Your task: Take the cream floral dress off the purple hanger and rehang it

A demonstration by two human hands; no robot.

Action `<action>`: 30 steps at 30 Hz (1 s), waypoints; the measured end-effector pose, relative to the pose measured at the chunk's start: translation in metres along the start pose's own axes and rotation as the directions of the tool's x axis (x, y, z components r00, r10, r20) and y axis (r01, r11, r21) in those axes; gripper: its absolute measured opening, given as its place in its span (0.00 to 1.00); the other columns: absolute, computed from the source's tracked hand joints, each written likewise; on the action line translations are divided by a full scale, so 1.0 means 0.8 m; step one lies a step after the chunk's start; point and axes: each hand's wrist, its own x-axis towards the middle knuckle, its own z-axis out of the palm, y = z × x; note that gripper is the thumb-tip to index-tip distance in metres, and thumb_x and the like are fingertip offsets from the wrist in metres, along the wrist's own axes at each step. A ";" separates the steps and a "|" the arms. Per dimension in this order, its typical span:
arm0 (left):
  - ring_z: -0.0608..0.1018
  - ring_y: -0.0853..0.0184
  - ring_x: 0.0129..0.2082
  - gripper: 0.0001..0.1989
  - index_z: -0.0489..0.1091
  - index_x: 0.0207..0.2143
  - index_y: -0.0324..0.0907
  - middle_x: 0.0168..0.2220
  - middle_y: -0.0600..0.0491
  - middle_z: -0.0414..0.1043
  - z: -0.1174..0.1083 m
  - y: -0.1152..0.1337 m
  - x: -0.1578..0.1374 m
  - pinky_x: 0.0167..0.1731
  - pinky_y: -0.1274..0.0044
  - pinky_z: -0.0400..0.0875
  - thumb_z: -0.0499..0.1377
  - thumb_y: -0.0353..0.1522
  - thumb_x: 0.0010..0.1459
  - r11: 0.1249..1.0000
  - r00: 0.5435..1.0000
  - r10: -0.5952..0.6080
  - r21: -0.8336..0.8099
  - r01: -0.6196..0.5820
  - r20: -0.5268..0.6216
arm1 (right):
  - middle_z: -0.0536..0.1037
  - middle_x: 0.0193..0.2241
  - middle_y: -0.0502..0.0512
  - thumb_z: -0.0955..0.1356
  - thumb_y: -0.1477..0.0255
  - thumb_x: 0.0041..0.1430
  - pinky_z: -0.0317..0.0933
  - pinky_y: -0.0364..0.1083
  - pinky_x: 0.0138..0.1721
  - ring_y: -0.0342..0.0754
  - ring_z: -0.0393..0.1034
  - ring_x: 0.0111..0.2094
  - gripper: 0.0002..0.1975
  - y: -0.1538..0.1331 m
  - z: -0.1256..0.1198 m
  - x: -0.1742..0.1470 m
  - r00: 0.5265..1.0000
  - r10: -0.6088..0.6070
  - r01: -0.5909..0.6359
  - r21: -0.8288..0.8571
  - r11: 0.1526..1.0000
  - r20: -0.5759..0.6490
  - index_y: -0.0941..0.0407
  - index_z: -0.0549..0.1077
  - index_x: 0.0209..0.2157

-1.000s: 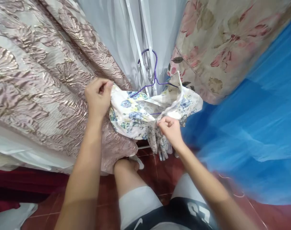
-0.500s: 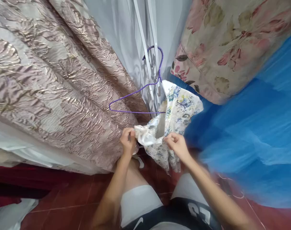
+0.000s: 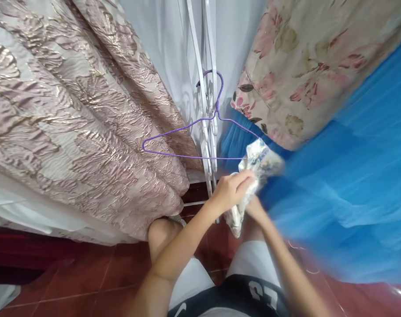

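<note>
A purple wire hanger point(image 3: 187, 141) hangs bare on the white metal window bars point(image 3: 207, 88). Just below its right end, a white garment with a blue floral print point(image 3: 258, 163) is bunched up and off the hanger. My left hand point(image 3: 232, 189) grips the bundle from the left, fingers closed over the cloth. My right hand point(image 3: 253, 207) is mostly hidden under the fabric and behind the left hand, holding the garment from beneath.
A heavy pink-gold brocade curtain point(image 3: 71, 114) hangs at the left, a sheer white one behind the bars. A flowered cushion or mattress point(image 3: 302, 61) and blue cloth point(image 3: 346, 176) fill the right. My knees stand over a red tiled floor point(image 3: 88, 281).
The floral garment has come fully off the hanger, which now hangs empty. Both hands moved right and closed together, gathering the cloth into a small bundle.
</note>
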 end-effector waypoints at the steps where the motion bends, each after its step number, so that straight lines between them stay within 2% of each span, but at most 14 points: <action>1: 0.77 0.69 0.29 0.11 0.73 0.43 0.44 0.33 0.54 0.77 0.002 0.002 -0.003 0.31 0.79 0.67 0.52 0.36 0.72 0.999 0.999 -0.038 0.002 0.038 0.032 | 0.78 0.23 0.57 0.69 0.60 0.51 0.67 0.51 0.35 0.57 0.72 0.31 0.13 -0.003 -0.002 -0.007 1.000 -0.002 0.002 -0.010 1.000 0.000 0.56 0.74 0.25; 4: 0.74 0.70 0.26 0.11 0.72 0.41 0.44 0.29 0.57 0.73 -0.003 0.008 -0.014 0.31 0.79 0.64 0.51 0.36 0.72 0.992 0.989 -0.127 0.003 0.127 0.069 | 0.81 0.38 0.61 0.65 0.55 0.63 0.67 0.55 0.48 0.58 0.74 0.42 0.19 -0.026 -0.016 -0.026 0.992 -0.126 0.127 0.073 0.989 -0.015 0.57 0.76 0.39; 6: 0.72 0.71 0.26 0.11 0.70 0.40 0.44 0.29 0.58 0.71 -0.012 0.013 -0.016 0.32 0.79 0.63 0.51 0.37 0.72 0.985 0.984 -0.169 -0.009 0.170 0.064 | 0.80 0.44 0.60 0.63 0.53 0.67 0.65 0.54 0.54 0.57 0.73 0.47 0.22 -0.053 -0.024 -0.033 0.960 -0.268 0.244 0.220 0.944 0.084 0.56 0.76 0.45; 9: 0.70 0.71 0.27 0.12 0.68 0.37 0.43 0.28 0.58 0.68 -0.027 0.016 -0.018 0.30 0.79 0.62 0.52 0.39 0.72 0.960 0.966 -0.252 -0.108 0.257 0.054 | 0.80 0.34 0.55 0.69 0.53 0.63 0.70 0.49 0.41 0.53 0.74 0.37 0.20 -0.094 -0.029 -0.040 0.860 -0.332 0.195 0.351 0.916 0.387 0.57 0.77 0.38; 11: 0.70 0.70 0.27 0.12 0.65 0.41 0.44 0.29 0.58 0.67 -0.037 0.010 -0.023 0.28 0.79 0.62 0.54 0.43 0.71 0.901 0.940 -0.309 -0.273 0.337 0.142 | 0.77 0.27 0.52 0.71 0.56 0.62 0.67 0.44 0.30 0.48 0.71 0.28 0.17 -0.116 -0.031 -0.041 0.841 -0.298 0.136 0.357 0.924 0.451 0.58 0.77 0.33; 14: 0.75 0.66 0.36 0.20 0.62 0.50 0.45 0.38 0.53 0.72 -0.049 -0.012 -0.047 0.36 0.77 0.69 0.59 0.48 0.66 0.780 0.892 -0.249 -0.469 0.415 0.377 | 0.78 0.27 0.52 0.72 0.59 0.62 0.64 0.42 0.26 0.46 0.70 0.26 0.14 -0.134 -0.042 -0.037 0.918 -0.309 0.195 0.394 0.898 0.249 0.57 0.78 0.34; 17: 0.76 0.60 0.45 0.19 0.68 0.47 0.42 0.44 0.49 0.73 -0.055 -0.041 -0.083 0.47 0.71 0.70 0.62 0.47 0.64 0.806 0.827 -0.204 -0.389 0.446 0.524 | 0.79 0.27 0.52 0.74 0.59 0.58 0.65 0.42 0.25 0.46 0.70 0.25 0.13 -0.141 -0.066 -0.028 0.939 -0.343 0.326 0.398 0.858 -0.029 0.55 0.79 0.32; 19: 0.76 0.60 0.43 0.16 0.71 0.44 0.42 0.42 0.49 0.74 -0.054 -0.057 -0.104 0.48 0.70 0.69 0.62 0.45 0.65 0.841 0.799 -0.245 -0.290 0.457 0.549 | 0.78 0.24 0.51 0.76 0.57 0.54 0.64 0.42 0.23 0.45 0.69 0.22 0.15 -0.142 -0.080 -0.021 0.925 -0.337 0.380 0.408 0.830 -0.176 0.54 0.78 0.30; 21: 0.76 0.60 0.45 0.17 0.70 0.49 0.42 0.43 0.48 0.74 -0.050 -0.066 -0.115 0.51 0.68 0.69 0.61 0.45 0.67 0.844 0.851 -0.278 -0.309 0.438 0.446 | 0.78 0.23 0.52 0.77 0.52 0.51 0.64 0.43 0.21 0.46 0.68 0.21 0.18 -0.144 -0.087 -0.018 0.922 -0.327 0.386 0.442 0.810 -0.206 0.53 0.78 0.29; 23: 0.74 0.58 0.53 0.22 0.65 0.58 0.44 0.50 0.46 0.72 -0.043 -0.066 -0.115 0.56 0.66 0.67 0.60 0.45 0.67 0.832 0.923 -0.280 -0.413 0.370 0.262 | 0.78 0.23 0.54 0.75 0.48 0.52 0.66 0.45 0.21 0.48 0.70 0.21 0.22 -0.148 -0.086 -0.018 0.935 -0.350 0.330 0.474 0.816 -0.047 0.54 0.78 0.28; 25: 0.71 0.56 0.59 0.28 0.61 0.62 0.46 0.57 0.44 0.69 -0.035 -0.061 -0.108 0.60 0.65 0.64 0.64 0.44 0.65 0.817 0.951 -0.238 -0.489 0.306 0.197 | 0.78 0.21 0.55 0.72 0.47 0.55 0.67 0.45 0.22 0.49 0.71 0.21 0.24 -0.153 -0.079 -0.020 0.902 -0.388 0.270 0.457 0.848 0.189 0.55 0.78 0.25; 26: 0.71 0.55 0.60 0.29 0.62 0.61 0.46 0.57 0.43 0.69 -0.031 -0.057 -0.104 0.61 0.66 0.64 0.66 0.44 0.63 0.808 0.949 -0.195 -0.507 0.299 0.249 | 0.78 0.20 0.55 0.71 0.47 0.57 0.67 0.45 0.22 0.49 0.72 0.21 0.26 -0.156 -0.076 -0.021 0.874 -0.398 0.254 0.437 0.863 0.279 0.56 0.78 0.24; 28: 0.74 0.53 0.56 0.28 0.69 0.56 0.43 0.54 0.43 0.73 -0.025 -0.049 -0.100 0.58 0.66 0.67 0.69 0.45 0.58 0.779 0.904 -0.095 -0.535 0.328 0.417 | 0.78 0.19 0.55 0.71 0.47 0.58 0.68 0.45 0.23 0.48 0.72 0.20 0.27 -0.160 -0.073 -0.023 0.848 -0.405 0.256 0.404 0.878 0.343 0.57 0.78 0.22; 30: 0.77 0.53 0.51 0.28 0.73 0.51 0.40 0.50 0.43 0.75 -0.021 -0.045 -0.104 0.54 0.67 0.70 0.69 0.49 0.56 0.736 0.847 -0.032 -0.561 0.379 0.530 | 0.78 0.18 0.54 0.72 0.47 0.57 0.66 0.45 0.21 0.48 0.71 0.19 0.26 -0.161 -0.078 -0.023 0.885 -0.366 0.246 0.378 0.893 0.288 0.56 0.78 0.21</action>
